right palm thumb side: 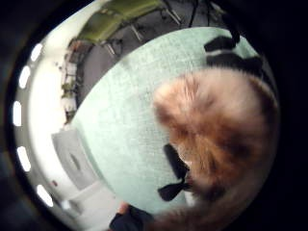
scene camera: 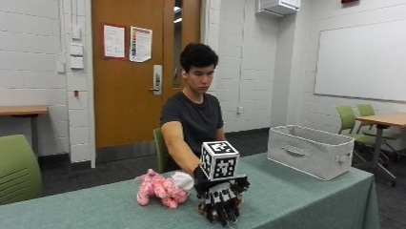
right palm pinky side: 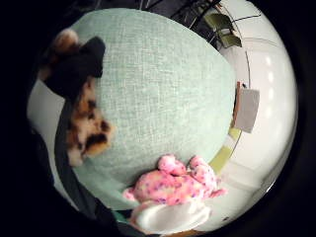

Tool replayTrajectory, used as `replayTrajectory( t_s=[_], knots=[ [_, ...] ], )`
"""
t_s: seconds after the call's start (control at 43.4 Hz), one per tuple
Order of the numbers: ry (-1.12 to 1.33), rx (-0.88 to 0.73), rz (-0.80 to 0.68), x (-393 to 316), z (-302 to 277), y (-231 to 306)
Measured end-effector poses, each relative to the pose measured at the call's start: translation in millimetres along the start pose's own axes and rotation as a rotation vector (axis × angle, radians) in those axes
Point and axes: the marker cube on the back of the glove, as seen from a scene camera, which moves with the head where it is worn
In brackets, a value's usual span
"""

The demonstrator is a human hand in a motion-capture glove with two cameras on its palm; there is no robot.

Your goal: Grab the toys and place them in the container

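My gloved right hand (scene camera: 220,202) is low over the green table (scene camera: 304,195) near its front edge, fingers curled downward round a brown spotted plush toy (right palm pinky side: 86,126). The toy's fur (right palm thumb side: 216,125) fills the thumb side palm view, and a black glove finger (right palm pinky side: 79,66) wraps over it. In the outside view the hand hides almost all of this toy. A pink speckled plush toy (scene camera: 158,188) with a white part lies on the table just left of the hand, also seen as the pink toy (right palm pinky side: 175,187). The grey fabric container (scene camera: 310,152) stands at the table's far right.
The person sits behind the table on a green chair. Another green chair (scene camera: 13,167) stands at the left. Green chairs (scene camera: 355,119) and a wooden table (scene camera: 387,119) are behind the container. Bare green tablecloth lies between the hand and the container.
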Motion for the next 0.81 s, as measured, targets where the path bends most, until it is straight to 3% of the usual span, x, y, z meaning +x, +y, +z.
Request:
replayTrajectory(
  t_s=[0.253,0.506,0.806],
  knots=[
    [0.117,0.086,-0.010,-7.8,-17.8,12.1],
    [0.009,0.065,-0.045,-33.8,-41.4,27.6],
    [-0.042,0.199,-0.187,-117.3,-158.1,73.1]
  ],
)
